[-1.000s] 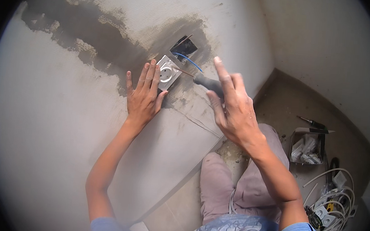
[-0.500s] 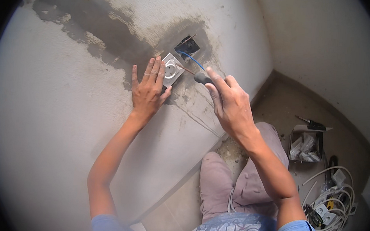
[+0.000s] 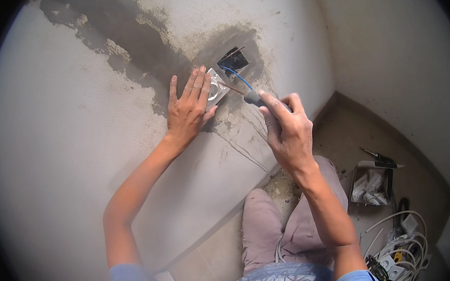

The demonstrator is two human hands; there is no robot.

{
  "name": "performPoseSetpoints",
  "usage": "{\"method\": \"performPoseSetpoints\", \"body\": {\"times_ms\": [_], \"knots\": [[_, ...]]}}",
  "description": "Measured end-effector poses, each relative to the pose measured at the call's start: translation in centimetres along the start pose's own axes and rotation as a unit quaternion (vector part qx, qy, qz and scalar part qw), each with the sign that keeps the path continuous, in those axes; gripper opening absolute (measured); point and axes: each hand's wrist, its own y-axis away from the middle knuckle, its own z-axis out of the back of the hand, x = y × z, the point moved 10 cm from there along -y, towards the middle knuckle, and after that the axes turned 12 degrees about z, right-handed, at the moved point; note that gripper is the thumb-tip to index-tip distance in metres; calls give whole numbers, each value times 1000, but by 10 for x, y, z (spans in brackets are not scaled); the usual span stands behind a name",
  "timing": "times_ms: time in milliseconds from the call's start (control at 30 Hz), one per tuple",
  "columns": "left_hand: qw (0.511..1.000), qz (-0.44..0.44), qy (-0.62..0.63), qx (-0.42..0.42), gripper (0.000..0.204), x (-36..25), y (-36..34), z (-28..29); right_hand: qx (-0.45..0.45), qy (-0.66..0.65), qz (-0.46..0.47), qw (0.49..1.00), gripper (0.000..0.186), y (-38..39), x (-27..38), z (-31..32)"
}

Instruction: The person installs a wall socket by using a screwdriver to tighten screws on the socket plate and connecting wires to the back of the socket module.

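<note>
One screwdriver (image 3: 253, 98) is gripped in the curled right hand (image 3: 292, 134), near one blue wire (image 3: 240, 77); one socket (image 3: 219, 93) is partly covered, not clasped, by the flat left hand (image 3: 186, 113).

The white socket (image 3: 219, 91) sits tilted against the wall (image 3: 75, 143); the dark-handled screwdriver (image 3: 252, 97) slants, tip at its face.

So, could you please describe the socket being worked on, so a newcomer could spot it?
Find the dark grey patch on the white wall, then the black square opening near its right end. The socket is just below, square and white, partly covered by the left hand. Unlike the loose sockets on the floor, it has a screwdriver pointing at it.
</note>
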Motion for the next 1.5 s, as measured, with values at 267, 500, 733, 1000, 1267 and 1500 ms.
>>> {"method": "performPoseSetpoints", "body": {"times_ms": [267,500,733,1000,1267,1500], "knots": [[1000,3,5,2,91,0,0,1,-52,-14,4,999,36,0,3,6],[1000,-4,0,-2,91,0,-1,4,-62,-42,-12,997,44,-2,6,12],[1000,-6,8,-8,91,0,-1,3,-18,-12,15,1000,55,-2,8,6],[1000,-7,10,-3,89,-1,1,3,-61,-49,-44,996,48,0,8,12],[985,25,169,-27,66,18,13,32,-50,-73,-38,995,53,0,9,11],[893,158,408,-106,6,52,77,65,-94,-150,-126,976,53,35,-42,29]]}}
